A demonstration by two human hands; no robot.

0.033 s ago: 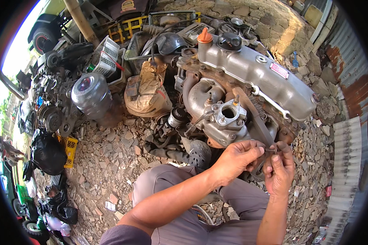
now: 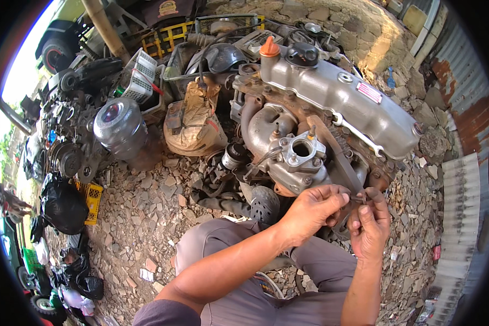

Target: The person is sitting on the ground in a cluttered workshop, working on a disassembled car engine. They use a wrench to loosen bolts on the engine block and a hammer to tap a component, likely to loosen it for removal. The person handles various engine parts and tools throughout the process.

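Note:
My left hand and my right hand meet at the lower right of the engine, fingertips pinched round a small dark metal piece, too small to name. A long flat metal bar slopes from beside the manifold down to my fingers; whether they touch it I cannot tell. Above lie the engine's grey valve cover, with an orange cap, and a wrench along its lower edge. The manifold carries a flange with a round opening.
A paper sack, a clear plastic jug, white baskets and piled engine parts lie left. Black bags and a yellow crate rest on rubble ground. Corrugated sheets line the right edge.
The fingers of my right hand have shifted very slightly round the small piece. The view has moved a touch; little else differs.

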